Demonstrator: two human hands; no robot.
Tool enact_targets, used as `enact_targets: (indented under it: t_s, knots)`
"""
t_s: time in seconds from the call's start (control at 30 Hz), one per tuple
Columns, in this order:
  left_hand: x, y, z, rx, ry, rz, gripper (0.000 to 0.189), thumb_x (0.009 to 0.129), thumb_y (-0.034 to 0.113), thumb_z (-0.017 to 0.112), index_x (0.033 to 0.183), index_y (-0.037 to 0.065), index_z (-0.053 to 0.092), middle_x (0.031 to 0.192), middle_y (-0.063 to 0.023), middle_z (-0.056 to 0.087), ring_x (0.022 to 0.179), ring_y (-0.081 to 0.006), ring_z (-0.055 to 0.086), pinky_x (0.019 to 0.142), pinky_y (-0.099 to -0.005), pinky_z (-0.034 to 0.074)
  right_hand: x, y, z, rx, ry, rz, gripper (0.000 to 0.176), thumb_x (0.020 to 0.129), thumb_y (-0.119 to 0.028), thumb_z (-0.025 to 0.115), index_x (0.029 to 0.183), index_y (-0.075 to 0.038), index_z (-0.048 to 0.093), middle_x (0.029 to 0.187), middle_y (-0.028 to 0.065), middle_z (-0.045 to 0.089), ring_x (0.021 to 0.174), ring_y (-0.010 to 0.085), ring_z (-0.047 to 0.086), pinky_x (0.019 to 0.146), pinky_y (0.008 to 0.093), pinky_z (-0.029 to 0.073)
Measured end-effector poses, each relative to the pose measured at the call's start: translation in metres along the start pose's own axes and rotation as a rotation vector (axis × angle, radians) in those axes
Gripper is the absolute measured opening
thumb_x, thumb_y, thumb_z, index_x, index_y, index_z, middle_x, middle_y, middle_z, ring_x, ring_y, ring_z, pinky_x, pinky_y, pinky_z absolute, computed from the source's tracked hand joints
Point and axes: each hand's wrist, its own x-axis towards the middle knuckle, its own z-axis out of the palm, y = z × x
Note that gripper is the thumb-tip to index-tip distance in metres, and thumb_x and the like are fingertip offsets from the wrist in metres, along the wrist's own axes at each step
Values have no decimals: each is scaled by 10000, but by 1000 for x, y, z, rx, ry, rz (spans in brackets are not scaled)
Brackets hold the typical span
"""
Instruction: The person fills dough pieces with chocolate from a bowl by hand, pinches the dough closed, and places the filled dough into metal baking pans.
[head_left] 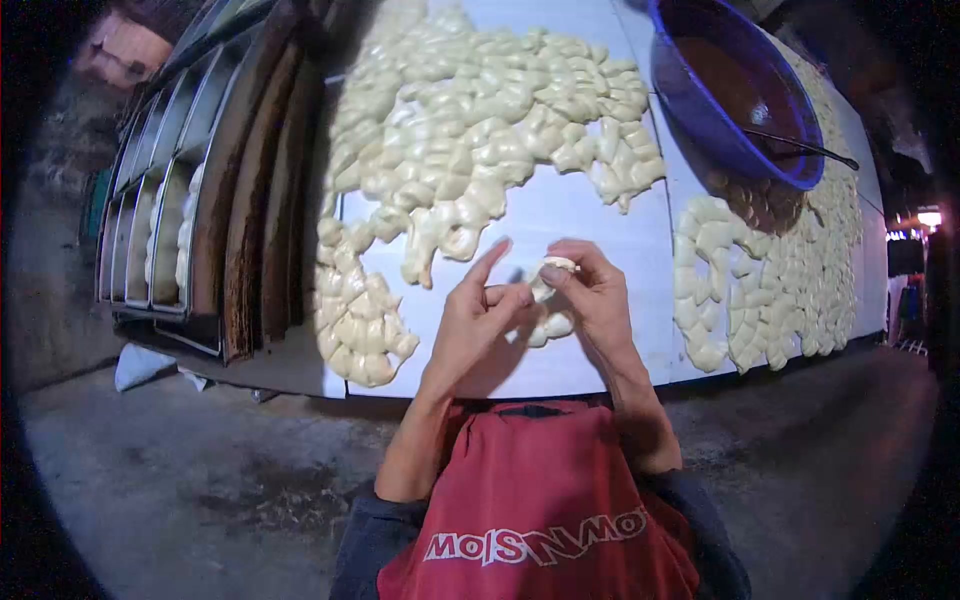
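Note:
Both of my hands are over the white tabletop (600, 215), close to its front edge. Between thumb and fingers, my right hand (592, 292) pinches a small pale dough piece (560, 263). My left hand (480, 308) is just left of it, its index finger stretched out and its thumb pointing toward the right hand; I see nothing gripped in it. Another bit of dough (550, 328) lies on the surface under and between the hands, partly hidden by them. A broad spread of glossy pale dough pieces (470, 120) covers the table beyond my hands.
At the back right stands a blue basin (690, 85) with brownish contents and a dark-handled utensil (800, 148). More dough pieces (770, 300) cover the right-hand table section. On the left, a rack of metal trays (165, 200) stands beside upright brown boards (262, 190).

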Motion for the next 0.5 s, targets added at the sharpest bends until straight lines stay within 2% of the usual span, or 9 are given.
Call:
enact_targets:
  t_s: [0.03, 0.07, 0.13, 0.2, 0.23, 0.33, 0.37, 0.47, 0.5]
  knots:
    - [5, -2, 8, -24, 6, 53, 716, 964, 136, 655, 1548, 13, 258, 1242, -230, 649, 1060, -200, 674, 910, -272, 522, 0, -3, -4, 91, 16, 45, 249, 898, -98, 723, 1119, -11, 646, 965, 24, 660, 829, 61, 604, 641, 210, 489]
    - [12, -4, 17, 41, 26, 119, 866, 968, 178, 657, 1589, 50, 66, 1376, -285, 543, 1225, -260, 590, 995, -330, 478, 1, -6, -8, 182, 32, 90, 264, 890, -80, 728, 1130, -17, 639, 988, 26, 661, 838, 65, 606, 646, 207, 489]
    - [23, 12, 46, 272, 102, 505, 822, 985, 274, 624, 1574, 6, 117, 1445, -291, 478, 1329, -303, 503, 1033, -365, 449, 1, -21, -14, 226, 48, 41, 269, 887, -61, 729, 1130, -22, 622, 976, 26, 662, 831, 74, 616, 666, 207, 500]
    - [38, 15, 75, 204, 70, 634, 799, 979, 392, 611, 1534, -47, 241, 1440, -275, 494, 1298, -320, 543, 1003, -360, 475, 1, -38, -19, 412, 28, 22, 236, 889, -51, 728, 1089, -32, 605, 957, 25, 659, 817, 82, 625, 690, 206, 512]
    - [51, 0, 81, 163, -94, 689, 911, 927, 530, 628, 1525, -53, 263, 1448, -267, 476, 1318, -353, 511, 1072, -420, 427, 0, -44, -25, 565, -36, 77, 198, 909, -54, 703, 1078, -36, 601, 950, 27, 657, 811, 89, 630, 704, 210, 522]
    - [79, -14, 117, 130, -33, 973, 743, 904, 388, 722, 1433, -56, 447, 1406, -267, 530, 1135, -310, 660, 890, -315, 529, 5, -70, -42, 798, -61, 74, 148, 942, -74, 656, 1074, -39, 600, 952, 34, 660, 806, 96, 638, 709, 226, 530]
    - [82, -16, 127, 141, -55, 945, 762, 889, 380, 742, 1436, -56, 441, 1414, -253, 528, 1151, -292, 650, 905, -316, 523, 9, -74, -53, 802, -70, 83, 144, 947, -83, 649, 1074, -38, 600, 950, 35, 660, 805, 98, 640, 711, 229, 531]
    - [83, -50, 152, -136, -187, 510, 816, 839, 344, 803, 1447, -51, 428, 1439, -212, 514, 1200, -234, 606, 950, -318, 499, 26, -82, -89, 754, -115, 128, 158, 950, -111, 648, 1076, -31, 597, 940, 34, 656, 805, 104, 641, 724, 238, 533]
    - [88, -45, 155, -48, -245, 429, 870, 816, 315, 830, 1475, -39, 386, 1452, -188, 499, 1215, -213, 580, 978, -327, 484, 33, -85, -100, 728, -130, 141, 167, 948, -121, 652, 1076, -29, 596, 935, 34, 655, 805, 107, 642, 729, 242, 533]
